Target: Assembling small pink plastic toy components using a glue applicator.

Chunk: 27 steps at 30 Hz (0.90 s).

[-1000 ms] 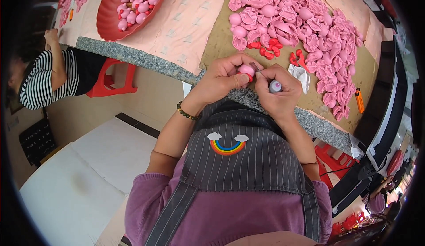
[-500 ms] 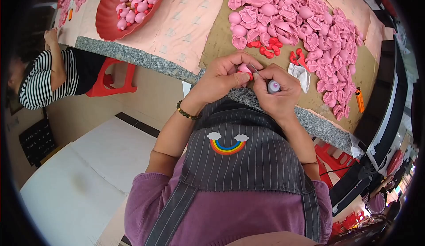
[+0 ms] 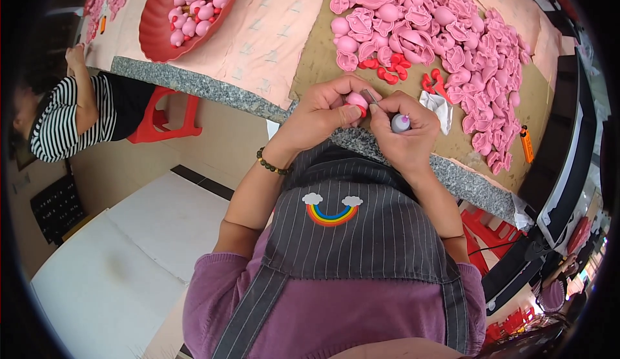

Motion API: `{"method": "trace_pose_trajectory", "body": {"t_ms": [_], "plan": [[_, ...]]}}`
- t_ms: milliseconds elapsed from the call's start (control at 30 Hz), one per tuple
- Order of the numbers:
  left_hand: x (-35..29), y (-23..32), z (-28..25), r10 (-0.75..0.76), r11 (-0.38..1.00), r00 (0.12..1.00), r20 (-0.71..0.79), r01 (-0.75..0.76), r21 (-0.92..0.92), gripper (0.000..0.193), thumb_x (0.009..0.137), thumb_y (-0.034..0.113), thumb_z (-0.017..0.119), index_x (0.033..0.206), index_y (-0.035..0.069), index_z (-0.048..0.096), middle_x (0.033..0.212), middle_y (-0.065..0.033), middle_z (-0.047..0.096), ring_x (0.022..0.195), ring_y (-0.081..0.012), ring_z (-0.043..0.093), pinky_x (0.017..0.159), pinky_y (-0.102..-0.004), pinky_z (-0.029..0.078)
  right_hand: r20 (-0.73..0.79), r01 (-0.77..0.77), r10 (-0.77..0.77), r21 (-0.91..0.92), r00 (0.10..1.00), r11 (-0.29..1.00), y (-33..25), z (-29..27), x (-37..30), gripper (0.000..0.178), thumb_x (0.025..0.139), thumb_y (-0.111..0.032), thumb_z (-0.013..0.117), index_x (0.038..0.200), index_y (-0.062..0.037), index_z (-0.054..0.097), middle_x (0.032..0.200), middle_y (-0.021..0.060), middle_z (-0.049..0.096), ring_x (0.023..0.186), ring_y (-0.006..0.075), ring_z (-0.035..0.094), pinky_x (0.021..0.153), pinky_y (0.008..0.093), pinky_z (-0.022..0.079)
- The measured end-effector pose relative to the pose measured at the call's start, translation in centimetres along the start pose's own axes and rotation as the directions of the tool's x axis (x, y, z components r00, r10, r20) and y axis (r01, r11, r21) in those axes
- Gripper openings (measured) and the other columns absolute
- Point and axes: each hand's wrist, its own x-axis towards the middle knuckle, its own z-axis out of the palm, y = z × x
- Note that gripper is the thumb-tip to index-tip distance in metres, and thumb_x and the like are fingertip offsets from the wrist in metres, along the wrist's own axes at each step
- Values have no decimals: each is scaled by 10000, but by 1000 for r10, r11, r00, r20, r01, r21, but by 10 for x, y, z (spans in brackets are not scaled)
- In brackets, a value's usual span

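Note:
My left hand (image 3: pixel 323 109) is closed, pinching a small rounded pink plastic piece (image 3: pixel 356 99) with a red part (image 3: pixel 356 109) on its near side. My right hand (image 3: pixel 409 132) meets it at the table edge. Between its thumb and forefinger is a thin grey metal strip (image 3: pixel 368 96), its end against or very close to the pink piece. Curled in the same hand is a small whitish bottle (image 3: pixel 400 123) with a pink spot at its tip; its body is mostly hidden by the fingers. Loose red pieces (image 3: pixel 391 75) lie just beyond my hands.
A large heap of pink moulded pieces (image 3: pixel 420 36) covers the brown board ahead. A crumpled white tissue (image 3: pixel 438 110) and an orange cutter (image 3: pixel 526 144) lie to the right. A red bowl (image 3: pixel 155 50) holds pink-and-red pieces at left. Another person (image 3: pixel 68 113) works at far left.
The grey strip has turned and shifted slightly at the pink piece, which shows more of its pink and red surface. The bottle in my right hand has tipped a little.

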Motion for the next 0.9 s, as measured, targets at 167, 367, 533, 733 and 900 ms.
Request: {"method": "trace_pose_trajectory", "body": {"t_ms": [167,367,533,733,900], "plan": [[-1,1,0,13,1000,1000,-1,-13,19,294,849,185,619,1066,8,529,1022,-15,489,745,-73,465,634,-208,373,-1,154,-154,-34,988,988,-1,0,2,84,700,92,611,686,20,569,637,33,550,554,61,470,499,194,358],[-1,0,-2,24,1000,1000,17,-24,16,297,854,197,616,1068,11,530,1019,-16,501,763,-67,464,639,-199,374,41,291,-288,-99,957,952,1,1,5,109,664,116,593,698,18,560,620,70,547,527,114,506,489,223,390],[-1,2,1,20,998,1000,7,-20,59,258,861,193,606,1044,25,537,1029,-21,505,768,-59,462,634,-194,370,103,534,-526,-245,844,809,3,-2,10,149,606,117,606,706,13,567,595,92,527,504,208,534,472,278,426],[0,1,0,40,994,999,24,-42,99,216,870,185,590,1022,38,546,1033,-27,509,769,-54,458,629,-194,366,241,644,-598,-234,764,728,2,-11,17,212,544,116,614,730,22,576,595,90,519,503,226,526,471,294,425],[0,0,2,43,994,999,13,-44,97,198,874,164,583,1023,40,540,1019,-27,518,751,-55,450,625,-200,364,232,662,-620,-249,750,707,5,-10,15,241,532,120,618,751,31,575,603,91,509,499,229,516,467,300,418]]}}
